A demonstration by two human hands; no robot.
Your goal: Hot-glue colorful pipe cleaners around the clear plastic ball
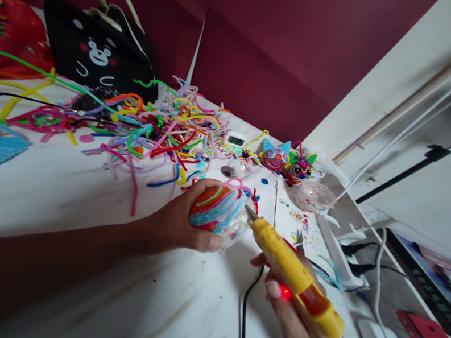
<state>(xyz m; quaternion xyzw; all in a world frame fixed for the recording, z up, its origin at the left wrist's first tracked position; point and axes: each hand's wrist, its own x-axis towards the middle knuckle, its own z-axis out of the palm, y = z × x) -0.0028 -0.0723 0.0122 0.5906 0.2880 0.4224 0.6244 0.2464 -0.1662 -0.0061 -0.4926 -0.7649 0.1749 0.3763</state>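
Observation:
My left hand (pixel 182 219) is closed round a clear ball (pixel 218 211), partly covered with orange, light blue and white pipe cleaner strips. The ball's right side is bare and see-through. My right hand (pixel 292 313) grips a yellow hot glue gun (pixel 291 266), its metal nozzle pointing at the ball's upper right side. A red light glows near my right thumb. Whether the nozzle touches the ball I cannot tell. A black cord runs down the table below the gun.
A heap of coloured pipe cleaners (pixel 180 127) spreads across the back, before a black bag (pixel 98 52). Two small decorated figures (pixel 287 159), a digital timer (pixel 236 140) and a clear bowl-like shell (pixel 316 197) sit behind my hands. Cables and a power strip (pixel 355 260) lie to the right.

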